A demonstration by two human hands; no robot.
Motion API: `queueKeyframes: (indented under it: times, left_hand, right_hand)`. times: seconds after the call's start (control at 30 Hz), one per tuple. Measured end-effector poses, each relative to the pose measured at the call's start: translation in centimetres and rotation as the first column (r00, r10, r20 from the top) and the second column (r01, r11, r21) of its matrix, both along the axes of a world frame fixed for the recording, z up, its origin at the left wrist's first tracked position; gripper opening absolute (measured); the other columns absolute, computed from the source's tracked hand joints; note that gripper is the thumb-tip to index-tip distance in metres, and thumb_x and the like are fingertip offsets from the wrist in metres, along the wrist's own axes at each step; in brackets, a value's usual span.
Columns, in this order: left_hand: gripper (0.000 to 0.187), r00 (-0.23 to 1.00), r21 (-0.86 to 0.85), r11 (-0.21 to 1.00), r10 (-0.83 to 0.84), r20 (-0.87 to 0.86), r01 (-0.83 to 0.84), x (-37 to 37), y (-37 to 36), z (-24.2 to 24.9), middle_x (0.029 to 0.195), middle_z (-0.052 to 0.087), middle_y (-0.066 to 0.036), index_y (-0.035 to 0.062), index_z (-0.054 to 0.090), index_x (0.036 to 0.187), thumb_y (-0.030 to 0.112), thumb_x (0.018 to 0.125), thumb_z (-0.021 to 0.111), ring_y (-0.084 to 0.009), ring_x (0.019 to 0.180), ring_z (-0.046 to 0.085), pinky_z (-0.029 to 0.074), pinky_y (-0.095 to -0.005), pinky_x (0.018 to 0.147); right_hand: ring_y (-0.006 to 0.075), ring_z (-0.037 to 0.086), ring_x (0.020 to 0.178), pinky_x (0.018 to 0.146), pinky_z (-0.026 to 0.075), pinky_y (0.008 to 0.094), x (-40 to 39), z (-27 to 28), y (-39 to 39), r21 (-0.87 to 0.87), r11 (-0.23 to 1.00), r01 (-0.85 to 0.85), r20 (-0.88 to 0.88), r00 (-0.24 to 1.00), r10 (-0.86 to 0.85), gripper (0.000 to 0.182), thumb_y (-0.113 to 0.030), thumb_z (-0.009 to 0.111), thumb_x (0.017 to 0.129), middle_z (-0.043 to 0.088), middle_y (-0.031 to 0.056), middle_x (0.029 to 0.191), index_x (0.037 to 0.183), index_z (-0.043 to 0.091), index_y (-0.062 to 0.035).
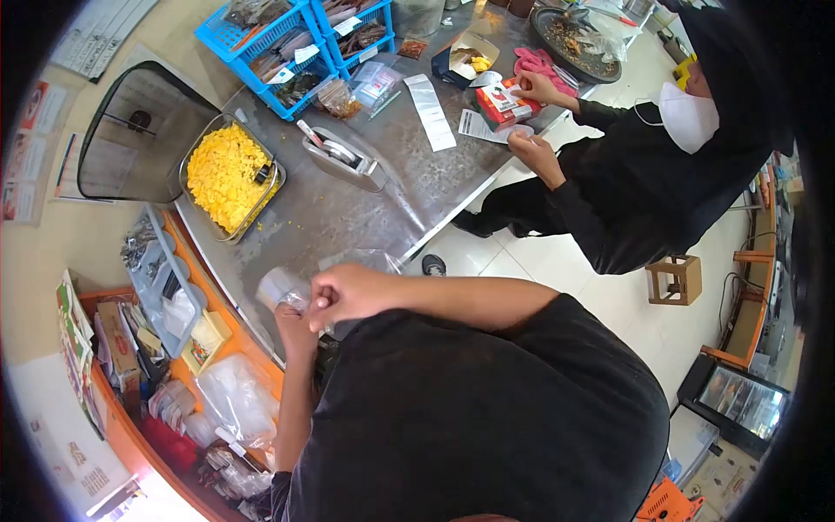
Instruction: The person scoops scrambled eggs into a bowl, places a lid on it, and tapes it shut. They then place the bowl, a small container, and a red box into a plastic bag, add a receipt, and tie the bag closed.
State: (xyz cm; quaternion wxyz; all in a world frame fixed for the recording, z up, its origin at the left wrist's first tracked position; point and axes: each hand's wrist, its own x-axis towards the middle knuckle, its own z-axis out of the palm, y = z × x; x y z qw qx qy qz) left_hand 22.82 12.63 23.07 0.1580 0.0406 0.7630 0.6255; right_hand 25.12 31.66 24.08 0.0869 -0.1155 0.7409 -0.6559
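Close to my body at the table's near edge, my two hands are together. My left hand (297, 331) is closed around a whitish, see-through plastic bag (282, 287), whose top sticks out beyond the fingers. My right hand (341, 291) lies just above it, fingers curled in; what they pinch, if anything, is hidden. Another clear plastic sheet or bag (370, 260) lies flat on the metal table (300, 235) behind my right hand. A grey tape dispenser (346, 163) stands farther back.
A glass dish of chopped yellow food (228, 174) with a mesh cover (139, 130) stands at left. Blue baskets (278, 61) are behind. A co-worker (644, 174) at right handles a red box (506, 103). An orange shelf (230, 304) with trays and bags borders the left.
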Motion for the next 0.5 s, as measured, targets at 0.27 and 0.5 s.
queueKeyframes:
  times: [0.27, 0.5]
  left_hand:
    - [0.020, 0.917, -0.642, 0.759, -0.327, -0.229, 0.110, -3.8, -6.0, -4.1, 0.063, 0.059, -0.005, 0.0044, 0.062, 0.072, 0.015, 0.083, 0.074, -0.0143, 0.059, 0.054, 0.043, -0.0322, 0.056]
    - [0.032, 0.897, -0.530, 0.836, -0.118, -0.426, -0.142, -8.0, -12.2, -1.9, 0.064, 0.046, -0.003, 0.0050, 0.039, 0.070, 0.005, 0.087, 0.067, -0.0143, 0.058, 0.045, 0.041, -0.0331, 0.053]
  right_hand:
    - [0.0375, 0.064, 0.066, 0.059, 0.047, 0.0497, -1.7, -2.2, 3.8, 0.373, 0.900, 0.223, -0.307, 0.946, -0.107, 0.016, -0.017, 0.072, 0.079, 0.062, 0.0135, 0.066, 0.077, 0.058, -0.0084]
    - [0.0411, 0.065, 0.080, 0.068, 0.052, 0.0511, -1.5, -7.1, 11.9, 0.637, 0.618, 0.460, -0.269, 0.884, -0.382, 0.015, -0.017, 0.070, 0.079, 0.066, 0.0165, 0.084, 0.088, 0.061, -0.0084]
